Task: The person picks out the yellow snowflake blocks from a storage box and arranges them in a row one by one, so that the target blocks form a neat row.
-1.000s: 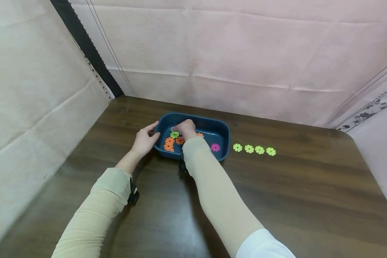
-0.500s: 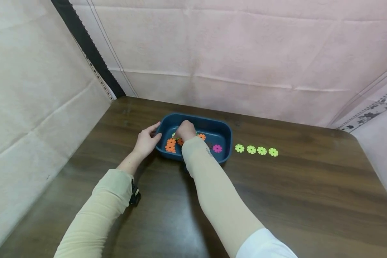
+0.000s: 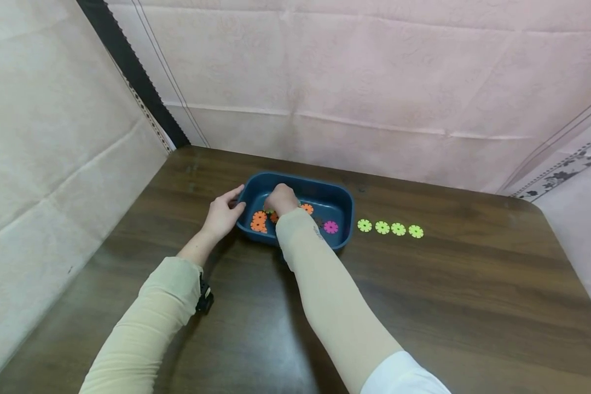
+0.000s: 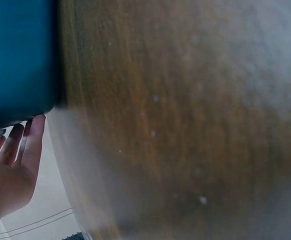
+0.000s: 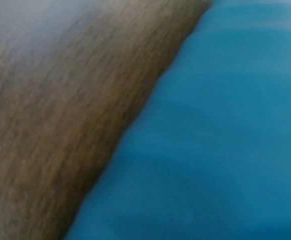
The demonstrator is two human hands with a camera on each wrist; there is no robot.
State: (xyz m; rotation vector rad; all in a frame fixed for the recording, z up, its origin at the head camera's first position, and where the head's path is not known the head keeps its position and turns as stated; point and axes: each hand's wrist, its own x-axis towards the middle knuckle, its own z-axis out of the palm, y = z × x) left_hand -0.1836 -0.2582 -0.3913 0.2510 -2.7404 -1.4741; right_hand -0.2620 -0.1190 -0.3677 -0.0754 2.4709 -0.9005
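Observation:
My left hand [image 3: 222, 216] rests against the left end of a dark blue plastic tray [image 3: 346, 202], its fingers fairly straight along the outer wall and its thumb at the rim. In the left wrist view, the fingertips of the left hand [image 4: 15, 172] touch the tray wall [image 4: 18, 60]. My right hand [image 3: 283, 200] reaches down into the tray's left half. Its fingertips are hidden, so I cannot tell what they hold. Close by lie a partly covered green flower-shaped disc [image 3: 269, 210], several orange discs [image 3: 259, 217], another orange disc [image 3: 307, 209] and a magenta one [image 3: 330, 227].
Right of the tray, several yellow-green flower-shaped discs [image 3: 382, 227] lie in a row on the brown wooden table [image 3: 473, 273]. Pale cloth [image 3: 374, 82] hangs behind and at the sides. In the right wrist view, the tray wall [image 5: 210, 150] fills much of the frame.
My right hand has shifted slightly within the tray and now covers more of the green disc. The left hand keeps its place at the tray's end.

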